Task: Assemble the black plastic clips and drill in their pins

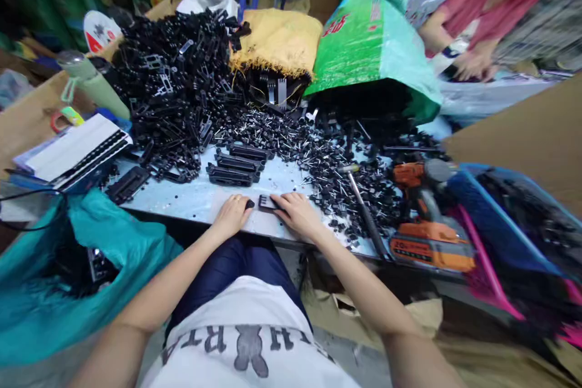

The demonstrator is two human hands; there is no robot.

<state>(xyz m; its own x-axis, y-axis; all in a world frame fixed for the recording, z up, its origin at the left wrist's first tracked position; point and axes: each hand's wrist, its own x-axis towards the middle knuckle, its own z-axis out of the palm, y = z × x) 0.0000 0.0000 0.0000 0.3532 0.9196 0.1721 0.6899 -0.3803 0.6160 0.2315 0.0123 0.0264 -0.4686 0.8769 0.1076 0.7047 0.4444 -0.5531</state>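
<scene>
Near the table's front edge, my left hand (231, 214) pinches a small black plastic piece (250, 204) between thumb and fingertips. Just to the right, my right hand (297, 212) has its fingers closed on a flat black pronged plastic part (266, 201), which lies at the tabletop. A narrow gap separates the two pieces. Beyond my hands, several long black plastic parts (234, 165) lie in a stacked row. Small black knobs with metal pins (291, 139) spread in a heap behind and to the right of that row.
A hammer (366, 212) and an orange cordless drill (427, 218) lie at right, beside a blue bin (468, 179). A large pile of black parts (168, 85) rises at left. Green sack (354, 36) and yellow sack (277, 39) stand behind. A teal bag (150, 242) hangs front left. Another person's hands (475, 63) work at far right.
</scene>
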